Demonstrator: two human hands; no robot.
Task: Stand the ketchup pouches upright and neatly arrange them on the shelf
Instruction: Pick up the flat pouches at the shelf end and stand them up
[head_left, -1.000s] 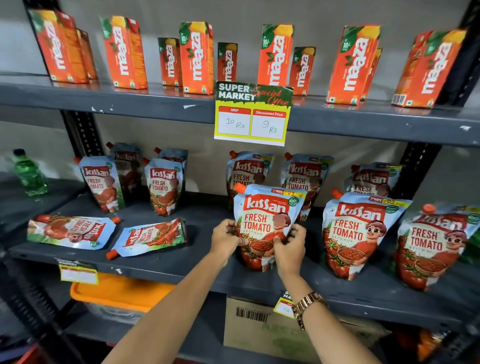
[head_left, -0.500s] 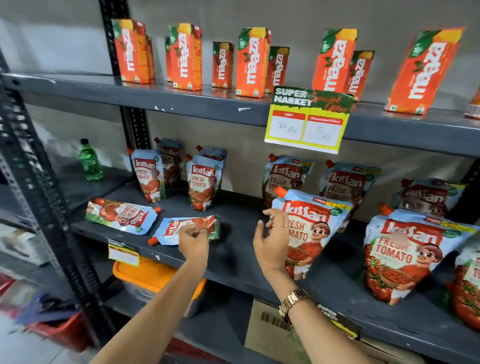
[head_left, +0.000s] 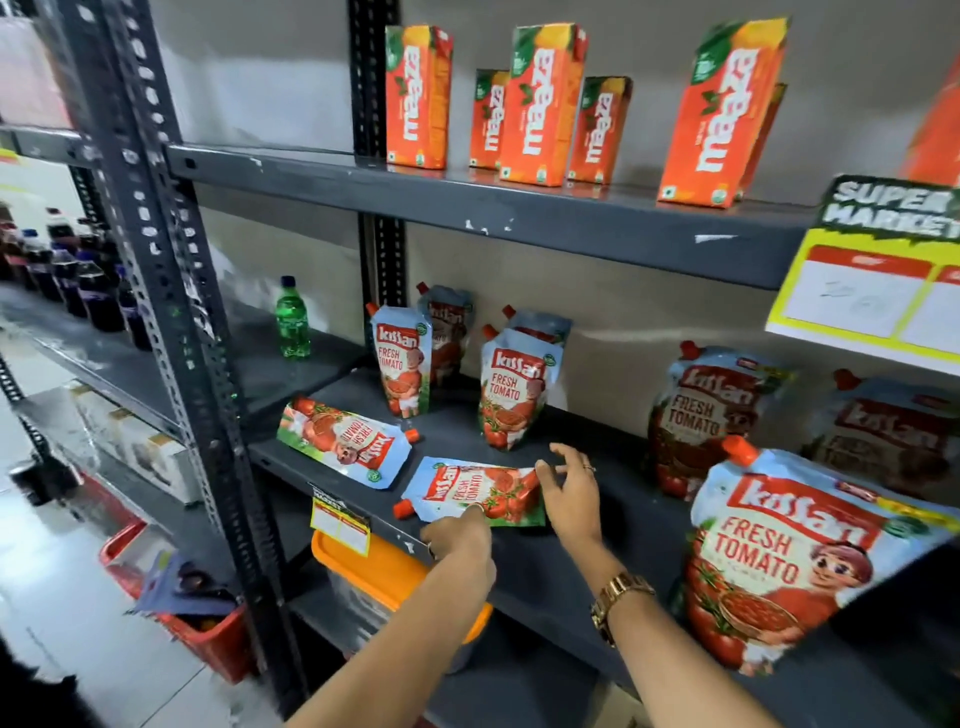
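Two ketchup pouches lie flat on the middle shelf (head_left: 613, 551), near its front edge. I've got both hands on the nearer flat pouch (head_left: 475, 493), cap pointing left. Left hand (head_left: 457, 535) sits at its front edge w/ fingers curled onto the foil; looks like a pinch, but the thumb's hidden so I can't tell if it's a real grip. Right hand (head_left: 569, 491) is at the pouch's right end, thumb touching the bottom edge, other fingers spread & lifted off the shelf. Gold watch (head_left: 618, 597) on that wrist. The other flat pouch (head_left: 345, 441) lies further left, cap pointing right, not touching the first.

Behind them, small pouches stand upright in two pairs: front left one (head_left: 402, 371) & front right one (head_left: 511, 395), each w/ another behind it. Bigger pouches stand on the right; the nearest large pouch (head_left: 779, 561) leans a bit. Juice cartons (head_left: 545, 104) on the shelf above, a green bottle (head_left: 293, 325) on the next bay to the left.
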